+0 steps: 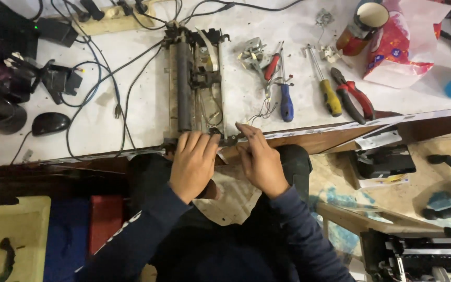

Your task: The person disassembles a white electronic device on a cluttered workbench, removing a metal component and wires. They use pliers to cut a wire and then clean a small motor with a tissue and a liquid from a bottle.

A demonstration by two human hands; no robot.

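At six o'clock a stained cloth (236, 196) lies over the person's lap. Just above it, the left hand (193, 163) rests with fingers together, curled over the near end of the printer roller assembly (194, 83), which stretches toward twelve o'clock on the white workbench (131, 104). The right hand (259, 159) pinches a small metal part at the assembly's near right corner. Farther off, toward one o'clock, lie a blue-handled screwdriver (286, 102), a yellow-handled screwdriver (330, 96) and red pliers (355, 96).
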